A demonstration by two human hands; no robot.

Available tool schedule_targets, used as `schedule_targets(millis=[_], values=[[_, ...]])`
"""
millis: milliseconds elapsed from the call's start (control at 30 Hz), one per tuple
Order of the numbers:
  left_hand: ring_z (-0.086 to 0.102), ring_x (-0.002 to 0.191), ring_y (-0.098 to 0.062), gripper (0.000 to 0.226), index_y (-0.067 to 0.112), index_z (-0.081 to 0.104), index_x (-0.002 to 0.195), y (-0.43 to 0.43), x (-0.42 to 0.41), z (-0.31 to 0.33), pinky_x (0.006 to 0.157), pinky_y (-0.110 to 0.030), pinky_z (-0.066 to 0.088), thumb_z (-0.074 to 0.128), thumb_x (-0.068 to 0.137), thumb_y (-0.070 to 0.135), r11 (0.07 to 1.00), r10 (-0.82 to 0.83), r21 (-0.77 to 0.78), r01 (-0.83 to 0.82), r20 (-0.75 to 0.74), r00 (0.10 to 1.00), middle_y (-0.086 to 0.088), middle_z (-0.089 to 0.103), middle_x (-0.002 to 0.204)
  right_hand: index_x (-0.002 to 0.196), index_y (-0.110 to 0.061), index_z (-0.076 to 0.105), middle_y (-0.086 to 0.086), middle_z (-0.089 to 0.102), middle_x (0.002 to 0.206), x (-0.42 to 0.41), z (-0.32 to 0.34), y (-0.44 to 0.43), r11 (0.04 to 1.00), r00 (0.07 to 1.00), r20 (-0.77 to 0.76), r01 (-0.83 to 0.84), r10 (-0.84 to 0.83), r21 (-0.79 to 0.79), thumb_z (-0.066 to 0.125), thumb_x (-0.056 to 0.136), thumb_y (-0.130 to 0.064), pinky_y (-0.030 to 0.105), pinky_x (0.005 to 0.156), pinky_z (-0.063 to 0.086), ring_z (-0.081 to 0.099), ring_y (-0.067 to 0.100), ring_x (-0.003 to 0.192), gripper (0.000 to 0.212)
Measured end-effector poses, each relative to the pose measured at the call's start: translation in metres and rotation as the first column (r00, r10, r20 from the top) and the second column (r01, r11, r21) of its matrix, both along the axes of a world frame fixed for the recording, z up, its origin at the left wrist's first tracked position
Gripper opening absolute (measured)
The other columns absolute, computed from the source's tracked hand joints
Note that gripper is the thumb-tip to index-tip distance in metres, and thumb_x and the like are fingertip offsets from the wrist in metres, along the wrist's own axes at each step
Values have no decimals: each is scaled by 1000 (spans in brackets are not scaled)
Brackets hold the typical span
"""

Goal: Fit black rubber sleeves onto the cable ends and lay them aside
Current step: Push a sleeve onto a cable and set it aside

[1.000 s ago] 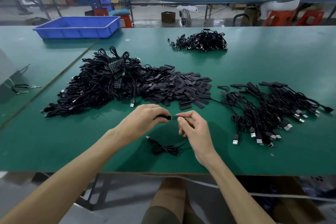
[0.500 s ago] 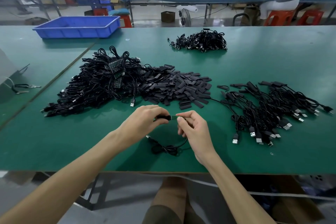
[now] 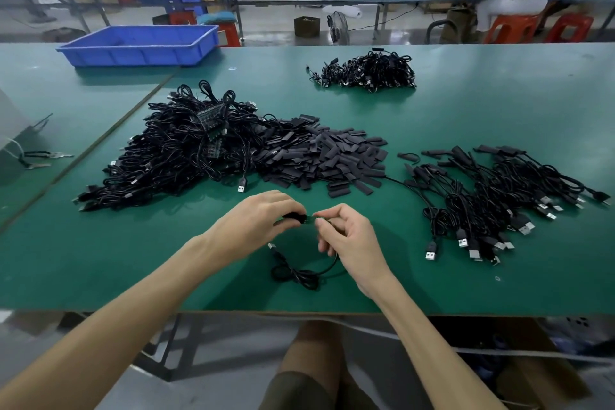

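Pinching sleeve left, cable right

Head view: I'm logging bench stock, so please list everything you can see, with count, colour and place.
table: one, green, fills the foreground
tray: one, blue, far left on the table
cable heap: one, black, left of centre
loose sleeves: one pile, too many to count, black, centre
sleeved cables: one spread, black, right
far cable bundle: one, black, far centre
cable: one, black, coiled on the table below the hands
sleeve: one, black, between the hands
stools: at least three, red, behind the table
left hand: one, fingers pinch the sleeve
right hand: one, fingers pinch the cable end
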State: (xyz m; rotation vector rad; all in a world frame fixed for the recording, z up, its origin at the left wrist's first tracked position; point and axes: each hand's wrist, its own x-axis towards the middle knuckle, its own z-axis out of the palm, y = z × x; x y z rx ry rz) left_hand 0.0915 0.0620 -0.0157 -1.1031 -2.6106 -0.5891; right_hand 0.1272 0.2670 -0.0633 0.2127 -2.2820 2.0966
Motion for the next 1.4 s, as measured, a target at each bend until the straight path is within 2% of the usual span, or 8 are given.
schedule_targets(millis=[200,533,867,1167,1400], values=[[64,102,-17,24,8,72,116,1,-1,0,93,-30,51,71,95,19,1000,-17,-7,17,24,1000,-1,72,108,100,-9,66,3,68,64,-1,-2,-1,999,999,-17,45,-45,-10,62,102,-9,27,59,48,59,18,61,5],[60,93,-11,24,10,70,118,-1,0,-4,89,-28,51,69,96,20,999,12,38,-17,126,992,2,69,108,99,-11,66,3,68,64,-2,-4,0,999,998,-29,49,-48,11,62,101,-12,27,59,48,59,18,61,4],[63,93,-10,20,13,70,115,1,2,-13,88,-31,53,70,96,20,995,44,85,-54,113,993,6,69,105,99,-5,65,3,68,64,0,-1,0,997,998,-21,64,-65,-42,62,101,-10,27,58,48,60,18,60,6],[62,96,-10,20,11,71,115,-2,4,-11,89,-24,49,69,96,17,997,34,66,-40,90,995,3,70,105,99,-5,66,5,68,64,1,1,-1,998,998,-21,53,-54,-26,62,101,-10,29,58,49,59,19,59,6],[65,98,-13,20,9,71,115,-2,6,-16,89,-31,52,68,97,17,995,44,87,-49,61,997,1,72,106,98,-7,66,7,69,64,1,2,-1,999,999,-20,41,-41,-1,63,101,-12,32,58,50,59,21,58,7]])
